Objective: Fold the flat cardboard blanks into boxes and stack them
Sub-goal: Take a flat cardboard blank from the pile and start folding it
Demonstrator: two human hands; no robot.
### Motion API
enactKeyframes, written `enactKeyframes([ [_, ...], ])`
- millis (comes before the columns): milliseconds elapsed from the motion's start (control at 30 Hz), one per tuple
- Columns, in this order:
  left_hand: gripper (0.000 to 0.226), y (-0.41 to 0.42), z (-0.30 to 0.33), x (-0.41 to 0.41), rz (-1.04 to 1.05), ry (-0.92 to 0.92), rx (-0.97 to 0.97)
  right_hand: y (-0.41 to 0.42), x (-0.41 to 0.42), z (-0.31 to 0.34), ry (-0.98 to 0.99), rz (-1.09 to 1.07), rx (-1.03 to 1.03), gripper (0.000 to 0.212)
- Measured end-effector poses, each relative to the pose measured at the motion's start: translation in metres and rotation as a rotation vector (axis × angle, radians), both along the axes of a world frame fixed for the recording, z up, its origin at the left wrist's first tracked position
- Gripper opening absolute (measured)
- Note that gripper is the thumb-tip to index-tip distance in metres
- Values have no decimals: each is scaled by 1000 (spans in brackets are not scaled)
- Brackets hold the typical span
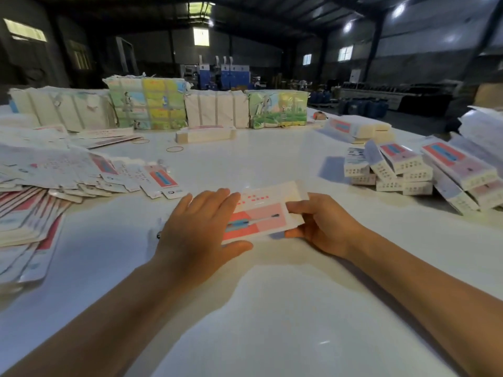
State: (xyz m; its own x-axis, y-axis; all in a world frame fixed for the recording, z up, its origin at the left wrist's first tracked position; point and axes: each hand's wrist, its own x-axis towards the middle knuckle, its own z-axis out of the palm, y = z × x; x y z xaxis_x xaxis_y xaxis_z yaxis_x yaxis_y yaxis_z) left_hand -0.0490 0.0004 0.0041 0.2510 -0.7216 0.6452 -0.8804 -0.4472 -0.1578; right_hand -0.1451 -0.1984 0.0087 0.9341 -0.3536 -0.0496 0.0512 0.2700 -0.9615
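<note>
blank [261, 213] pink and white, held flat between both hands.

The left hand [200, 221] lies flat, fingers straight, on a pink-printed blank [262, 213] on the white table [272, 308]. The right hand [319, 224] pinches the blank's right end. Loose blanks [68, 172] spread at left; folded boxes [408, 170] are stacked at right.
</note>
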Motion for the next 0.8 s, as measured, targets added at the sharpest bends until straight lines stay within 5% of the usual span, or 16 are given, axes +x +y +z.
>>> enactKeyframes([
  [267,75,-1,5,-1,76,131,51,7,-3,0,-39,-48,-94,20],
  [400,58,-1,6,2,80,101,-14,6,-7,-3,-142,-448,-764,26],
  [500,63,-2,3,4,139,162,-16,10,-12,-2,-248,-552,-984,23],
  [800,63,-5,3,-4,216,349,-51,32,-8,-4,-227,-382,-688,28],
])
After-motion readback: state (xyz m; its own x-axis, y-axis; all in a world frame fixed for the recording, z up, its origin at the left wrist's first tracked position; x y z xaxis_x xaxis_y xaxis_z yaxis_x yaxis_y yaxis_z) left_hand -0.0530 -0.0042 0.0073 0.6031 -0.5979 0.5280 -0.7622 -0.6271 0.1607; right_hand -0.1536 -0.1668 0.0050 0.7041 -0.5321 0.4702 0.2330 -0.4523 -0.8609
